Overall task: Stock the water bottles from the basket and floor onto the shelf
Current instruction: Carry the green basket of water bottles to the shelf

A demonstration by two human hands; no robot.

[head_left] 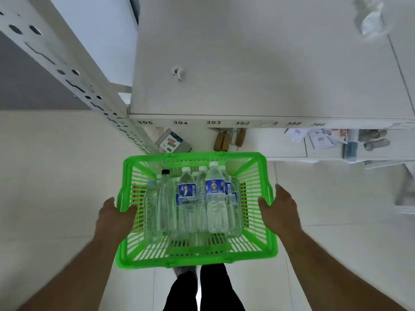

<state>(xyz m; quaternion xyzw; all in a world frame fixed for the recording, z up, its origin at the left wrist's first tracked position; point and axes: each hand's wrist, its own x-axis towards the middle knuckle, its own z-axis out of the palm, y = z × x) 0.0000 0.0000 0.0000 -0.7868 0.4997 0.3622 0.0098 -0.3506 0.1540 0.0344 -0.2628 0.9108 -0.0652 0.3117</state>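
Observation:
A green plastic basket (258, 250) is held up in front of me, just below the shelf's front edge. Several clear water bottles (215, 203) lie packed in it, most with white caps and blue labels; one at the left has a black cap (165, 172). My left hand (113, 217) grips the basket's left rim, thumb inside the wall. My right hand (280, 209) grips the right rim the same way. The white shelf board (258, 63) stretches ahead, bare but for a small scrap, with number tags along its front edge.
A perforated white upright post (74, 81) rises at the left of the shelf. On the lower shelf (269, 140) lie a packet, wooden-handled tools, papers and metal parts. A crumpled plastic wrap (370, 21) sits on the shelf at the far right. Pale floor tiles surround my legs.

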